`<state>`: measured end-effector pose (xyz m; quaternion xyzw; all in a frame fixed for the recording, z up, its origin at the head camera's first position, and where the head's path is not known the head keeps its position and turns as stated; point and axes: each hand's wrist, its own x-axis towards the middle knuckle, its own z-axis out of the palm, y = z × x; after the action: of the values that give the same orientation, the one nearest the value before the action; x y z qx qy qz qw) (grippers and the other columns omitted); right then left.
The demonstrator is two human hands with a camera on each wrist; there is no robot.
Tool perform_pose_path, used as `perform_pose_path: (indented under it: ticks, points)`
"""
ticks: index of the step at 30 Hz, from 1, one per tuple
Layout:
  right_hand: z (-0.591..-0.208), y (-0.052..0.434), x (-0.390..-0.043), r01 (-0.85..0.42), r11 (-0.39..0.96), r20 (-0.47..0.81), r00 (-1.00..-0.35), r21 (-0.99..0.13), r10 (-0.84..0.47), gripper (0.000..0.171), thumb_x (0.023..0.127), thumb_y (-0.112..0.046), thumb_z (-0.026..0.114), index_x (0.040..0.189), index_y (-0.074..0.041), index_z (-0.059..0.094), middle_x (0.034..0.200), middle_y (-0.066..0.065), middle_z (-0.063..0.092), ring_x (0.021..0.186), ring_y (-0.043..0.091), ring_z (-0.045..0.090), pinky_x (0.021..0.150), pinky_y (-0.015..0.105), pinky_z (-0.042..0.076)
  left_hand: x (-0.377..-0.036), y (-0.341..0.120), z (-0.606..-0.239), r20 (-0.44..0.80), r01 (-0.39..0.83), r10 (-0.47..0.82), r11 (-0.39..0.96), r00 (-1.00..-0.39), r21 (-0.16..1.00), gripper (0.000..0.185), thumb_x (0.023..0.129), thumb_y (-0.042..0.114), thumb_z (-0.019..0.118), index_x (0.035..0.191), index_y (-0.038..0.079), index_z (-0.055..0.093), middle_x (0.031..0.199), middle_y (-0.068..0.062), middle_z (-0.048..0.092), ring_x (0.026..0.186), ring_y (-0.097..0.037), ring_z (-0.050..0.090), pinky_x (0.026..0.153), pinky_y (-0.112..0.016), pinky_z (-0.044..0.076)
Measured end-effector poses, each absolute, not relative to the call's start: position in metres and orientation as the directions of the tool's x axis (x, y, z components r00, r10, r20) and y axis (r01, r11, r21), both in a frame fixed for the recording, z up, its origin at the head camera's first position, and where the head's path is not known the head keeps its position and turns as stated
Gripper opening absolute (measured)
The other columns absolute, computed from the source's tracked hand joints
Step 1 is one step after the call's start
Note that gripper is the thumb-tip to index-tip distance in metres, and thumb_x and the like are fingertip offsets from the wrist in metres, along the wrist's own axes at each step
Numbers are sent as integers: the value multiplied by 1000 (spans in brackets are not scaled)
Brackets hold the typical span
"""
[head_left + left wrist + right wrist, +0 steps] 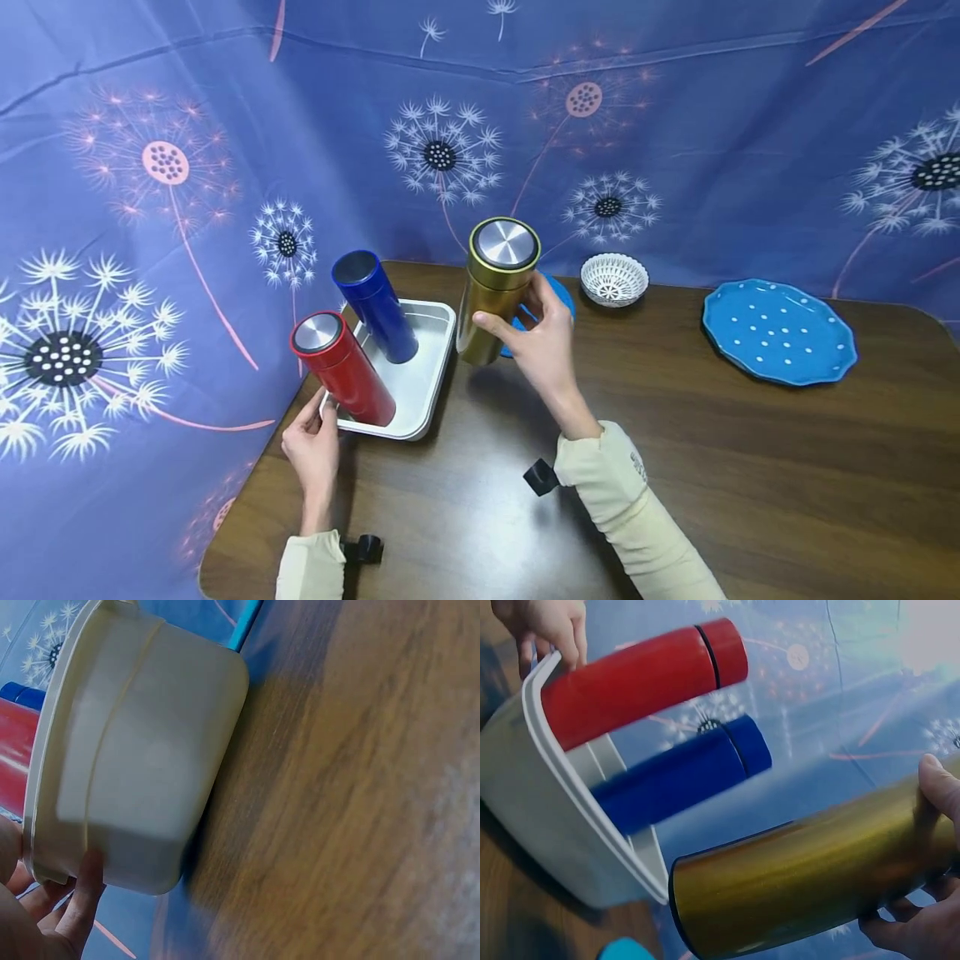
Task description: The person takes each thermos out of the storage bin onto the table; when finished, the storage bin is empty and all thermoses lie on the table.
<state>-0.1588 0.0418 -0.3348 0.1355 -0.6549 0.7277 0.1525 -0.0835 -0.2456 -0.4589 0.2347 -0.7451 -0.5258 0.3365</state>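
Observation:
My right hand grips a gold thermos flask around its upper body, holding it raised just right of a white plastic tub. The right wrist view shows the gold flask's dark-rimmed base near the tub's rim. My left hand pinches the tub's near left corner, with fingers under the rim in the left wrist view. Inside the tub a red thermos flask and a blue thermos flask stand, both leaning in the head view. Their lower ends are hidden in the right wrist view.
Behind the gold flask a blue object is partly hidden. A white lattice bowl stands at the table's back edge. Farther right lies a blue polka-dot plate. A dandelion-patterned cloth hangs behind and to the left of the wooden table.

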Motion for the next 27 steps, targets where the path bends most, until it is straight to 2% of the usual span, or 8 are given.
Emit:
perform_pose_path:
  ticks: [6,15,19,22,27]
  points:
    - [-342,66,-153,-382,-36,377,-921,-923,95,60,74,-4,84,128,-6,58,116,11,66,107,19,64,91,38,54,-81,-246,-458,260,5,-703,342,-662,940,27,90,1,59,114,-2,71,106,-19,68,83,16,60,66,-2,46]
    - [-359,104,-147,-326,-6,320,-930,-945,183,57,73,1,83,125,-3,59,114,13,68,97,13,66,83,23,55,-79,-247,-455,262,-3,-697,355,-667,935,27,91,2,59,116,-1,70,110,-19,67,85,17,57,70,-2,46]
    - [-365,126,-143,-300,31,298,-923,-953,242,54,74,0,83,123,-6,61,110,7,69,94,12,66,79,20,54,-74,-235,-437,258,4,-688,347,-679,938,28,90,-2,58,116,-7,68,110,-23,65,86,16,57,72,-3,46]
    - [-369,144,-140,-279,49,281,-916,-959,286,54,75,-1,82,124,-9,62,111,2,68,96,11,65,81,19,53,-72,-229,-429,265,22,-680,344,-683,939,28,89,-3,57,114,-11,67,108,-29,62,87,13,59,71,-4,47]
    - [-375,171,-136,-254,18,243,-900,-967,361,55,74,2,82,124,-10,63,109,0,68,97,12,65,85,18,52,-76,-233,-439,265,5,-691,355,-673,935,27,89,-1,58,113,-8,69,105,-28,62,85,14,58,69,-2,46]
